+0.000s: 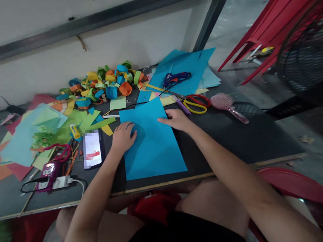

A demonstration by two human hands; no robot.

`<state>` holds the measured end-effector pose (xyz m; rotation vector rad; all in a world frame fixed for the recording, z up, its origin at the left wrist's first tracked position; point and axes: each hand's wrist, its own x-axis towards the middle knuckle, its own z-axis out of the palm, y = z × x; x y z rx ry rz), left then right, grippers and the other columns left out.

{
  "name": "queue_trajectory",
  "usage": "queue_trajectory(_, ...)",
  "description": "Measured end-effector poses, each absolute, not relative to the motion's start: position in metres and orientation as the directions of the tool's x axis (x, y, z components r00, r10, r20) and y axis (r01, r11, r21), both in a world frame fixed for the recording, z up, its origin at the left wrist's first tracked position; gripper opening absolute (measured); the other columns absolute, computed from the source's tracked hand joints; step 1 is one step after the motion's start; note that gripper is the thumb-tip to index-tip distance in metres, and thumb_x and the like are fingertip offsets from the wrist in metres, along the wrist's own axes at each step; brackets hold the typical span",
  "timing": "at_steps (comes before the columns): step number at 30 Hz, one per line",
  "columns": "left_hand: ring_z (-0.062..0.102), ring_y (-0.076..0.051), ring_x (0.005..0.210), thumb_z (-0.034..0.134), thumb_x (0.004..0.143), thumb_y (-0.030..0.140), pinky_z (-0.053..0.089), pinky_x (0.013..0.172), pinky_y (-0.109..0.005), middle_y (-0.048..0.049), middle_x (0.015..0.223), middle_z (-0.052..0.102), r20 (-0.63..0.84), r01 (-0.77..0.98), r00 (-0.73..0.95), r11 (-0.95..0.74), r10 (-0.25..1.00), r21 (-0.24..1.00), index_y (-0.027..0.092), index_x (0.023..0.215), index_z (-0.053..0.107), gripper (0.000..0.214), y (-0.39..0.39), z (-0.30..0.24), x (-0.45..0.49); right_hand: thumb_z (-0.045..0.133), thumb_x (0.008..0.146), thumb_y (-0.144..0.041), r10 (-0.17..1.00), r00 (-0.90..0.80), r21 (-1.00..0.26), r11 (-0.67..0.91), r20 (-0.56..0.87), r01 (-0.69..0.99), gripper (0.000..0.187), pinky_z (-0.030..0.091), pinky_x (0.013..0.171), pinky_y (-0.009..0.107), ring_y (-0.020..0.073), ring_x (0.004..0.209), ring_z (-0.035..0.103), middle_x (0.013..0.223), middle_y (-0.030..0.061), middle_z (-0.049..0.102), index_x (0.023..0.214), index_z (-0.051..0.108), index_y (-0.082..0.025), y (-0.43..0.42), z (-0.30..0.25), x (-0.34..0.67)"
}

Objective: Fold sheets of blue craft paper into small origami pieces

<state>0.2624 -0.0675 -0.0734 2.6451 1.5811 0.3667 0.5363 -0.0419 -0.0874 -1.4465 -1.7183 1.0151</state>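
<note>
A sheet of blue paper (152, 146) lies on the dark table in front of me, its far right corner slightly raised. My left hand (123, 137) rests on the sheet's left side with the fingers stretched out over it. At the right edge is my right hand (178, 120), its thumb on top of the paper and its fingers curled at the edge, partly hidden. Just beyond the right hand lie a purple strip (182, 106) and scissors (195, 104) with red and yellow handles. A lit phone (92, 149) lies left of my left forearm.
Folded colored paper pieces (110, 82) are heaped at the back. A glue gun (176, 78) rests on more blue paper (201, 63). Right of it is a pink hairbrush (227, 105). Paper scraps (24, 139), a glue stick (74, 131) and a purple power strip (47, 175) occupy the left.
</note>
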Motion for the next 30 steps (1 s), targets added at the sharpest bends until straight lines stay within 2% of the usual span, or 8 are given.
queue_trajectory(4,0.063,-0.026,0.107,0.044,0.095,0.038,0.053,0.089,-0.041,-0.0122,0.115,0.068,0.207,0.787,0.562,-0.595,0.801,0.162,0.016,0.117,0.065,0.039,-0.065,-0.074,0.257,0.068,0.071,-0.055,0.999,-0.024,-0.933,-0.035,-0.047,0.358,0.046,0.041,0.056,0.029,0.0161,0.059,0.055,0.074,0.0037,0.066,0.101,0.064,-0.019,-0.036,-0.092,0.542)
queue_trajectory(7,0.066,-0.023,0.098,0.043,0.095,0.036,0.054,0.083,-0.038,-0.0101,0.105,0.072,0.263,0.727,0.620,-0.667,0.739,0.162,0.017,0.108,0.069,0.035,-0.064,-0.074,0.253,0.070,0.069,-0.049,0.998,-0.027,-0.892,-0.037,-0.055,0.451,0.037,0.039,0.057,0.029,0.0151,0.056,0.052,0.064,0.0015,0.061,0.088,0.063,-0.019,-0.036,-0.090,0.544)
queue_trajectory(11,0.066,-0.019,0.076,0.041,0.096,0.034,0.050,0.069,-0.032,-0.0080,0.081,0.073,0.338,0.711,0.626,-0.693,0.702,0.122,0.017,0.085,0.071,0.036,-0.064,-0.077,0.252,0.065,0.072,-0.041,0.989,-0.149,-0.845,0.098,0.022,0.526,0.024,0.034,0.056,0.028,0.0129,0.054,0.046,0.055,-0.0019,0.052,0.068,0.054,-0.020,-0.040,-0.088,0.539)
queue_trajectory(17,0.051,-0.015,0.051,0.039,0.094,0.037,0.040,0.059,-0.032,-0.0048,0.051,0.056,0.310,0.729,0.615,-0.673,0.725,0.126,0.019,0.055,0.059,0.048,-0.064,-0.083,0.257,0.054,0.071,-0.035,0.991,0.072,-0.956,0.087,0.111,0.280,0.019,0.043,0.059,0.031,0.0172,0.062,0.052,0.069,0.0010,0.059,0.084,0.057,-0.022,-0.036,-0.101,0.536)
queue_trajectory(20,0.057,-0.019,0.059,0.039,0.093,0.039,0.042,0.066,-0.036,-0.0073,0.059,0.060,0.362,0.807,0.483,-0.566,0.797,0.170,0.019,0.066,0.064,0.041,-0.066,-0.080,0.256,0.050,0.071,-0.035,0.984,0.118,-0.968,0.104,0.134,0.230,0.022,0.049,0.071,0.038,0.0225,0.075,0.058,0.080,0.0041,0.062,0.090,0.055,-0.023,-0.032,-0.104,0.537)
queue_trajectory(24,0.061,-0.030,0.104,0.049,0.087,0.044,0.043,0.091,-0.045,-0.0139,0.102,0.067,0.431,0.800,0.422,-0.552,0.797,0.238,0.019,0.106,0.064,0.035,-0.071,-0.073,0.256,0.043,0.069,-0.030,0.959,0.263,-0.985,0.067,0.108,0.159,0.025,0.050,0.083,0.045,0.0284,0.096,0.059,0.095,0.0074,0.061,0.093,0.050,-0.024,-0.029,-0.109,0.539)
queue_trajectory(27,0.040,-0.035,0.134,0.058,0.081,0.054,0.035,0.108,-0.049,-0.0195,0.139,0.049,0.511,0.789,0.289,-0.504,0.809,0.351,0.016,0.134,0.045,0.067,-0.069,-0.070,0.257,0.041,0.067,-0.027,0.910,0.414,-1.000,0.015,0.019,0.014,0.032,0.050,0.086,0.047,0.0304,0.108,0.057,0.105,0.0078,0.060,0.099,0.049,-0.025,-0.027,-0.111,0.542)
queue_trajectory(30,0.042,-0.034,0.135,0.067,0.073,0.061,0.041,0.104,-0.048,-0.0197,0.143,0.046,0.413,0.677,0.119,-0.378,0.903,0.631,0.017,0.144,0.034,0.090,-0.062,-0.071,0.254,0.041,0.071,-0.033,0.913,0.408,-0.999,0.036,0.027,-0.013,0.035,0.052,0.085,0.047,0.0309,0.111,0.058,0.110,0.0083,0.060,0.102,0.052,-0.024,-0.027,-0.110,0.544)
